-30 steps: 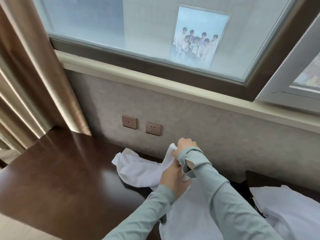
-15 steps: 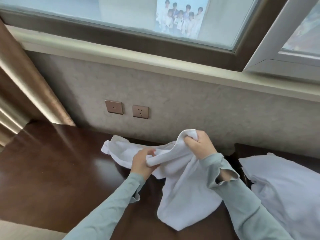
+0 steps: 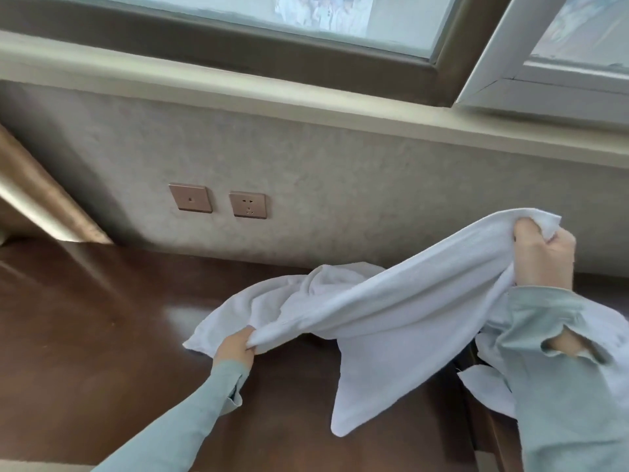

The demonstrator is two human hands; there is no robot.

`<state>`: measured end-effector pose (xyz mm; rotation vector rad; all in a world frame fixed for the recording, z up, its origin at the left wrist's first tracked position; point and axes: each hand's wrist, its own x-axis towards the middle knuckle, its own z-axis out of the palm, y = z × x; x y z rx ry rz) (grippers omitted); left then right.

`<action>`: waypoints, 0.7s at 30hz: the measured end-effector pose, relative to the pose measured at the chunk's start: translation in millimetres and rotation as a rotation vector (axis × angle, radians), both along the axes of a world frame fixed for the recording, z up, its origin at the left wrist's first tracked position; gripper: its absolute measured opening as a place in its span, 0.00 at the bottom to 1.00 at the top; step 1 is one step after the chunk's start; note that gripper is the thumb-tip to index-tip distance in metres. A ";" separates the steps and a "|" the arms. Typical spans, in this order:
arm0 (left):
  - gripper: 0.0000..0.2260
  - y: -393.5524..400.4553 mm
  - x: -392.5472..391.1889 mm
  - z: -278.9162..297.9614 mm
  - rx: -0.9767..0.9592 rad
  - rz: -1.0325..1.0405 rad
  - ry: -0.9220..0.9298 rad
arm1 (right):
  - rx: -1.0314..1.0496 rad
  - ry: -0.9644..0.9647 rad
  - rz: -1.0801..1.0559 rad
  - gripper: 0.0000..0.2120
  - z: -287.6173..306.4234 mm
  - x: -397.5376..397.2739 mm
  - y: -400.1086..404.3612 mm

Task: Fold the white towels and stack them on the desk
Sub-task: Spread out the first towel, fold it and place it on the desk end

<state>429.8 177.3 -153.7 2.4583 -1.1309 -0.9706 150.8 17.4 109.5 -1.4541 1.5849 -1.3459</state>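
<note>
A: Nearest the camera, what did you see?

B: Two pale green sleeves. The left hand (image 3: pixel 235 347) was low over the dark wooden desk (image 3: pixel 85 335), its fingers pinched tight on a lower edge of the white towel (image 3: pixel 384 321).

A: And the other hand?

B: The right hand (image 3: pixel 541 257) was raised higher and off to the right, fist clenched around a bunched corner of the same towel. The two hands were well apart, so the cloth was stretched in a slope between them.

A: Did the towel lie on the desk at all?

B: Partly. A long flap hung down toward the desk below the stretched edge, and a crumpled part rested on the surface behind. More white cloth (image 3: pixel 490 390) showed by the right sleeve; I couldn't tell what it was.

A: Farther back?

B: A grey wall with two bronze outlet plates (image 3: pixel 218 201) side by side, a gold curtain (image 3: pixel 37 195) at the left, and a window frame (image 3: pixel 238 52) above the ledge.
</note>
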 end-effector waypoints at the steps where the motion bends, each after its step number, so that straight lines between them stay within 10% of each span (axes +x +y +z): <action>1: 0.13 0.5 2.0 2.6 0.006 -0.005 -0.039 | 0.053 0.125 0.001 0.11 -9.1 0.9 -5.1; 9: 0.12 -37.5 -20.5 69.2 -0.076 -0.127 0.018 | 0.324 0.933 0.924 0.34 -143.1 91.7 44.6; 21: 0.10 -16.3 -20.1 59.9 -0.029 -0.138 -0.111 | 0.182 0.917 0.704 0.12 -126.8 99.5 33.8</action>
